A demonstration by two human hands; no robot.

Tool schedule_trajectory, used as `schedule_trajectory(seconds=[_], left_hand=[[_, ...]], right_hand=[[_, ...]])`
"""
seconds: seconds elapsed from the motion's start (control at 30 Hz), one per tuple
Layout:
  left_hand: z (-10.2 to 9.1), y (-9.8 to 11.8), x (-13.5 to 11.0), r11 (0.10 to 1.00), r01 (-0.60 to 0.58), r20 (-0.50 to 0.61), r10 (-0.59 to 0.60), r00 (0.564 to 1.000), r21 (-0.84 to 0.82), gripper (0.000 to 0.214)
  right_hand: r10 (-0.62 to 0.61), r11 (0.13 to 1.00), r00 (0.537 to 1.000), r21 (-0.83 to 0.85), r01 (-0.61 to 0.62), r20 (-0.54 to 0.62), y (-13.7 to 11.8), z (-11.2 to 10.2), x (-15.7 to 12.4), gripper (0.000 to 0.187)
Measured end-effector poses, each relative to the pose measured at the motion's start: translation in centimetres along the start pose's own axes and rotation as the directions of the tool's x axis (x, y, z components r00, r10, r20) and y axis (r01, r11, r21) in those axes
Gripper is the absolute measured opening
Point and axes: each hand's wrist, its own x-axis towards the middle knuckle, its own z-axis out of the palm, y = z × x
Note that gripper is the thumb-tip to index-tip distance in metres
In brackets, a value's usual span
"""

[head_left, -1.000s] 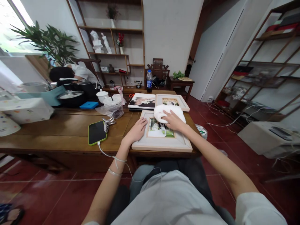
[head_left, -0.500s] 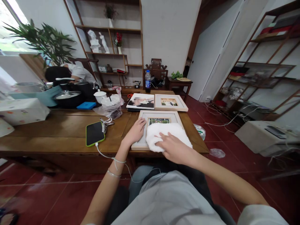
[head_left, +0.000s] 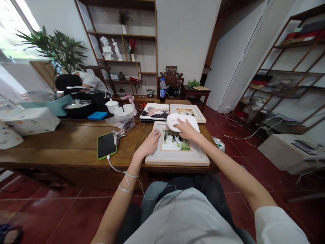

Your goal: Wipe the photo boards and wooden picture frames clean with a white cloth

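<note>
A white picture frame (head_left: 177, 156) with a photo in it lies flat at the near edge of the wooden table (head_left: 76, 139). My left hand (head_left: 149, 144) rests flat on the frame's left border, fingers stretched out. My right hand (head_left: 186, 130) presses a white cloth (head_left: 177, 120) against the far end of the frame. Just beyond lie a second white frame (head_left: 189, 112) and a photo print (head_left: 154, 111).
A green-cased phone (head_left: 106, 145) on a cable lies left of the frame. A plastic bag with lidded cups (head_left: 122, 117), pots (head_left: 77, 106) and boxes (head_left: 27, 120) crowd the table's left. Another person (head_left: 73, 81) bends over behind the pots. A water bottle (head_left: 162, 89) stands at the back.
My right hand has slid the cloth from the near end of the frame back to its far end, uncovering the photo. My left hand has stayed on the frame's left border.
</note>
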Motion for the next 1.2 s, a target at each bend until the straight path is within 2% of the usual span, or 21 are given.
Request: schedule_trajectory(seconds=[0.07, 0.17, 0.37, 0.53, 0.6, 0.7, 0.87, 1.0, 1.1, 1.2], left_hand=[[0.1, 0.0, 0.0, 1.0, -0.004, -0.011, 0.004, 1.0, -0.009, 0.043], [0.1, 0.0, -0.1, 1.0, 0.0, -0.021, -0.001, 1.0, -0.01, 0.043], [0.0, 0.3, 0.0, 1.0, -0.004, -0.023, 0.004, 1.0, 0.011, 0.043], [-0.1, 0.4, -0.1, 1.0, 0.017, 0.006, -0.017, 1.0, 0.006, 0.045], [-0.1, 0.4, -0.1, 1.0, 0.016, 0.018, -0.016, 1.0, 0.005, 0.046], [0.0, 0.4, -0.1, 1.0, -0.008, -0.009, 0.008, 1.0, 0.003, 0.043], [0.3, 0.1, 0.0, 0.999, -0.015, -0.027, 0.016, 1.0, 0.034, 0.043], [0.4, -0.1, 0.1, 0.999, -0.01, -0.009, 0.01, 1.0, 0.046, 0.043], [0.5, -0.2, 0.1, 0.999, -0.016, -0.017, 0.016, 1.0, 0.035, 0.043], [0.8, -0.4, 0.1, 1.0, -0.004, -0.058, 0.004, 0.998, 0.002, 0.042]], right_hand=[[-0.014, 0.999, 1.0, -0.034, 0.015, 0.01, -0.4, -0.1, 0.6, 0.058], [-0.061, 0.996, 0.996, -0.056, 0.064, 0.063, -2.5, 0.0, 0.0, 0.058], [-0.192, 0.981, 0.977, -0.023, 0.195, 0.095, -8.1, -1.5, -5.4, 0.044], [-0.308, 0.951, 0.949, 0.014, 0.308, 0.067, -10.4, -3.6, -8.5, 0.04], [-0.282, 0.959, 0.955, 0.038, 0.28, 0.09, -10.3, -3.7, -8.6, 0.04], [-0.194, 0.981, 0.974, 0.051, 0.189, 0.117, -8.7, -2.8, -7.4, 0.042], [-0.03, 0.999, 0.999, -0.032, 0.031, 0.026, -3.8, -0.2, -3.5, 0.051], [0.079, 0.992, 0.997, -0.093, -0.081, -0.026, -0.8, 0.3, -0.3, 0.055], [0.055, 0.99, 0.998, -0.13, -0.056, -0.006, -1.0, 0.4, 0.9, 0.054], [-0.008, 0.988, 0.998, -0.151, 0.017, 0.065, -3.3, 0.4, 0.5, 0.054]])
